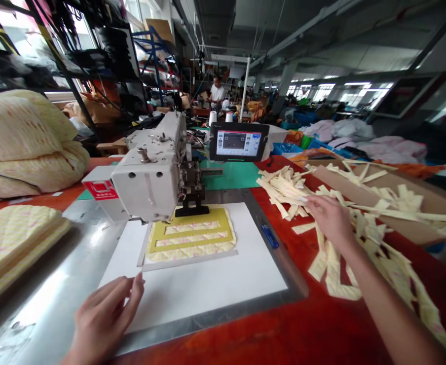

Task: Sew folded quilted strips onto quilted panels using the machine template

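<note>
Cream strips [284, 185] piled at R hand [330, 219], quilted pad [196, 251] ahead & right of L hand [107, 309].
R pinches a strip's end; L loosely curled, nothing held. Pile's prob. close for easy reach; yellow plate [217, 215] atop pad, btwn hands, likely keeps it flat under sewing machine [147, 185].

the left hand [103, 317] and the right hand [331, 220] are both bare, with slim fingers. the right forearm [388, 299] is bare too, long and narrowing toward the hand; the left wrist [81, 347] is uncovered. fingernails are too blurred to describe.
</note>
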{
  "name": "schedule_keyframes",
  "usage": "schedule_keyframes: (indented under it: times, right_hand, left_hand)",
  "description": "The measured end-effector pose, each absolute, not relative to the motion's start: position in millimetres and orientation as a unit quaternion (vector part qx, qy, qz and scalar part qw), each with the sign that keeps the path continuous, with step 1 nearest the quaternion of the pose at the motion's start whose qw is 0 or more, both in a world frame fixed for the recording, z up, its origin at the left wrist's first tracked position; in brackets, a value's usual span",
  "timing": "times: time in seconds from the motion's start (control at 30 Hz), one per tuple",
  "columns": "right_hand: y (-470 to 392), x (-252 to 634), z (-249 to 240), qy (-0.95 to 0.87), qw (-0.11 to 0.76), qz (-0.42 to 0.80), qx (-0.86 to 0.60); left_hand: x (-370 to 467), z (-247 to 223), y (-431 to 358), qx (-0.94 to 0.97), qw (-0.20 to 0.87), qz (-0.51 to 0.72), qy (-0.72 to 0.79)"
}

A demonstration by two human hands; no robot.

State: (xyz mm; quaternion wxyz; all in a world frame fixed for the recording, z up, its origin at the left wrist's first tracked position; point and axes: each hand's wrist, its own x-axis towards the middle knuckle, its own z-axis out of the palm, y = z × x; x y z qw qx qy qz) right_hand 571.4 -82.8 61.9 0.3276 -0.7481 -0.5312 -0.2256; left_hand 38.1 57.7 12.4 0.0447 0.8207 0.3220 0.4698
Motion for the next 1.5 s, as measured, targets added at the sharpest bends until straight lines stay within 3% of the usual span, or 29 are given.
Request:
schedule_keyframes:
  times: [0.1, 0.23, 0.33, 0.5, 0.8, 0.9, 1.0, 1.1, 1.27, 1.37, 1.5]
  right_hand:
    - [-74.0, 556.6, 100.4, -0.449, 0.428, -0.331, -0.711]
    - [-61.5, 522.8, 144.1, -0.453, 0.487, -0.361, -0.654]
    - [-49.4, 500.2, 160.9, -0.465, 0.482, -0.392, -0.631]
    - [-28.4, 505.0, 171.0, -0.561, 0.374, -0.325, -0.663]
    - [-51.2, 559.3, 220.9, -0.408, 0.551, -0.373, -0.625]
    - [-60.7, 544.2, 232.2, -0.452, 0.548, -0.344, -0.614]
    - [-64.4, 503.2, 207.5, -0.546, 0.497, -0.218, -0.639]
    - [-67.4, 441.8, 151.4, -0.650, 0.376, -0.014, -0.661]
    - [-72.7, 364.5, 71.2, -0.724, 0.320, 0.169, -0.587]
    - [-72.4, 378.5, 53.6, -0.725, 0.300, 0.163, -0.598]
    - [-82.9, 461.0, 44.1, -0.676, 0.244, 0.006, -0.696]
  left_hand:
    - [44.8, 16.1, 54.3, 0.844, 0.033, 0.443, 0.301]
    - [51.8, 16.3, 52.9, 0.846, 0.125, 0.422, 0.302]
    - [55.3, 15.5, 51.6, 0.865, 0.137, 0.386, 0.291]
    - [54.9, 23.5, 40.3, 0.917, 0.123, 0.289, 0.244]
    - [64.8, 20.8, 34.3, 0.913, 0.157, 0.268, 0.265]
    - [78.2, 17.5, 38.9, 0.901, 0.180, 0.290, 0.270]
    - [93.8, 17.2, 38.9, 0.890, 0.256, 0.283, 0.249]
    - [113.3, 13.1, 31.6, 0.851, 0.379, 0.274, 0.239]
    - [148.8, -5.4, 16.8, 0.736, 0.561, 0.319, 0.206]
    - [159.2, -12.0, 12.3, 0.738, 0.561, 0.304, 0.219]
    - [162.6, -6.3, 3.9, 0.792, 0.489, 0.263, 0.253]
